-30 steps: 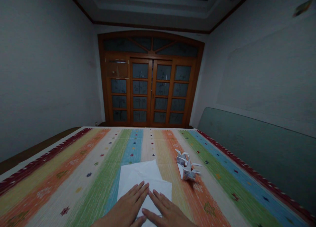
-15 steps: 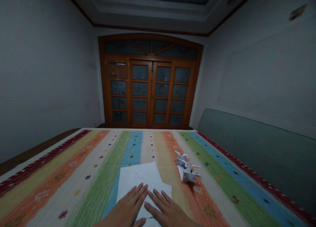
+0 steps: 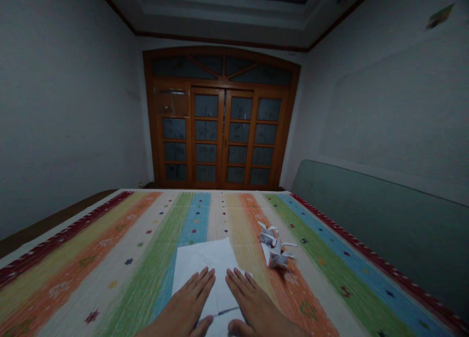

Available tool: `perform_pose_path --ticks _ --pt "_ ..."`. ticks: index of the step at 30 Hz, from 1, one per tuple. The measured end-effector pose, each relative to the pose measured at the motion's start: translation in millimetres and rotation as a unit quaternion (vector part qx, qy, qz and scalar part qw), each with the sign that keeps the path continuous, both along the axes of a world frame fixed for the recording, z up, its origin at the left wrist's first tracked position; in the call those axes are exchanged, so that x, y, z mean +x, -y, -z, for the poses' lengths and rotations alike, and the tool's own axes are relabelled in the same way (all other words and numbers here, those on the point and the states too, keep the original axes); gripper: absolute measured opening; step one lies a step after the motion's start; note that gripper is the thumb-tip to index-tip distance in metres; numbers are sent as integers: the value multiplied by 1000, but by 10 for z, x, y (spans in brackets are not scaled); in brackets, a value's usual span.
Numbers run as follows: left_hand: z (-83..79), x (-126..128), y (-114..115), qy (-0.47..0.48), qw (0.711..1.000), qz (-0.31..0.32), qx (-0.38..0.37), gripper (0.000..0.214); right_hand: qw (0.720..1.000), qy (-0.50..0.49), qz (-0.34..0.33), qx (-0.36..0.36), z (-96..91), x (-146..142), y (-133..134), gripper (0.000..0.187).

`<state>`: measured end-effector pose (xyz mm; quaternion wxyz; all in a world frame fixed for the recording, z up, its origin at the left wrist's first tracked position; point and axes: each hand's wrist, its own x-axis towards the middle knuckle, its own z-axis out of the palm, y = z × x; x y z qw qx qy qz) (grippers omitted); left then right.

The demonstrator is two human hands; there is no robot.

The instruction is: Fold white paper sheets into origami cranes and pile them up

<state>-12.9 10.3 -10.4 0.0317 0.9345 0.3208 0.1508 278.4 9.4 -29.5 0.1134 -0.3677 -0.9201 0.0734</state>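
At the near edge of the view, two bare hands rest palm down on one white sheet of paper (image 3: 205, 266). The left hand (image 3: 179, 305) and the right hand (image 3: 256, 307) are both flat and open, gripping nothing, with their fingers angled inward and a narrow gap between them. A thin dark line (image 3: 227, 311), perhaps a crease or a mark, crosses the paper in that gap. (The sheet's near end runs out of frame below the hands, so its whole shape is hidden.)

The sheet lies on a striped woven cloth (image 3: 110, 263) of green, blue, orange and cream bands. Just right of the sheet, a little beyond the right hand and not touching it, sit folded paper figures (image 3: 274, 246) with pointed white tips; they look like two, overlapping, though the count is hard to settle. A wide stretch of cloth runs from the sheet to the left of the two red borders (image 3: 66, 224), with a narrower one to the right. The cloth's far edge lies well beyond the paper. Past the right border stands one grey-green panel (image 3: 366, 205) along the wall. At the far end is one set of wooden glazed doors (image 3: 220, 132) under an arched top.
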Motion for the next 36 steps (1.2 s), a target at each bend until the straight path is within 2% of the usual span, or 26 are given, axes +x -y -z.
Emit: perform_pose_path --ticks 6,15,20,24,31,36 --pt "110 -26 -44 6 1000 -7 9 100 999 -6 35 -8 2 -15 -30 87" --pt "105 -40 -43 16 1000 -18 6 101 999 -25 39 -6 5 -12 -23 83" --pt "122 -47 -12 25 999 -39 8 103 995 -17 74 -71 -129 -65 41 79" --pt "84 -21 37 31 997 -67 -7 96 991 -17 93 -91 -262 -107 117 73" --pt "21 -2 54 40 994 -92 -34 70 992 -54 105 -42 -290 -108 199 52" --pt "-101 27 106 14 995 -99 -4 56 992 -93 86 25 -247 -83 201 43"
